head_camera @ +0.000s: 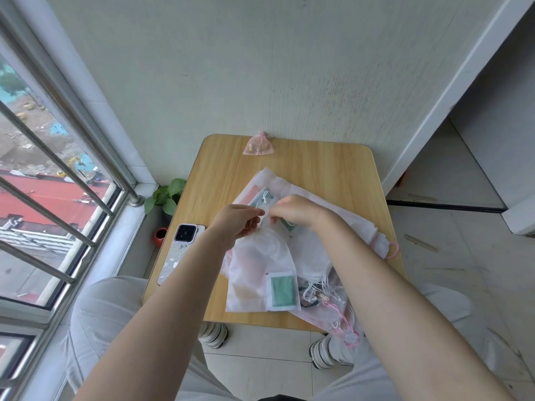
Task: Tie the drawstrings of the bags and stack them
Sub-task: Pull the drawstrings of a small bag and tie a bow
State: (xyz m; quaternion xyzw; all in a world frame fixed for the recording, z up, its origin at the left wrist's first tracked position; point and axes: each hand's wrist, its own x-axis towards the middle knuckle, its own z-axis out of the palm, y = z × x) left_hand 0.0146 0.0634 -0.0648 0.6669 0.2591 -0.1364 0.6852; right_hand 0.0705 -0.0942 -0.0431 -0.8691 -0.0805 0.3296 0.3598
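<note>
Several translucent white drawstring bags (292, 250), flat and overlapping, heaped on small rounded light-wood table (333, 180); nearest bag (254, 273) frosted white, neck gathered toward hands, green-and-white square sachet (282, 290) resting on its lower corner. Pink cords (343, 322) trailing off near table edge. Small pink organza pouch (258, 144), cinched shut, at far edge against wall, well apart from heap. Left hand (236, 224) and right hand (292, 211) raised over middle of heap, fingertips nearly meeting, each pinched on thin white drawstring (265, 217) at neck of nearest bag. Bag body hanging just below and toward viewer. White phone (181, 253) beside left forearm.
</note>
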